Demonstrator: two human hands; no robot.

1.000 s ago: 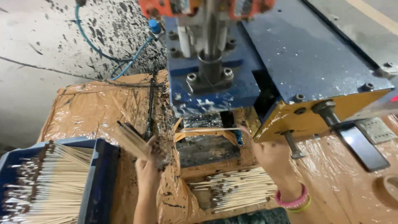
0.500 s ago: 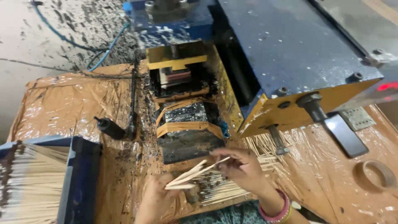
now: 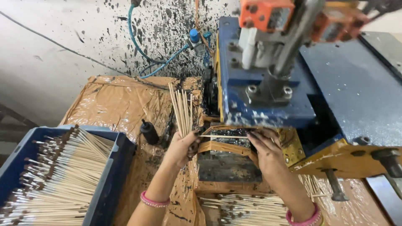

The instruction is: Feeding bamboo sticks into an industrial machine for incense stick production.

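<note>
Blue press [image 3: 268, 104], tan sticks [image 3: 182, 111], blue crate [image 3: 113, 163], black-spattered wall [image 3: 167, 29].

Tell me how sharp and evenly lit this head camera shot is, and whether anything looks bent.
Head view: even, soft light without glare; both hands, left and right, are fairly sharp; the blue machine looms and splays from wide-angle distortion; the orange block at the top edge looks soft.
</note>
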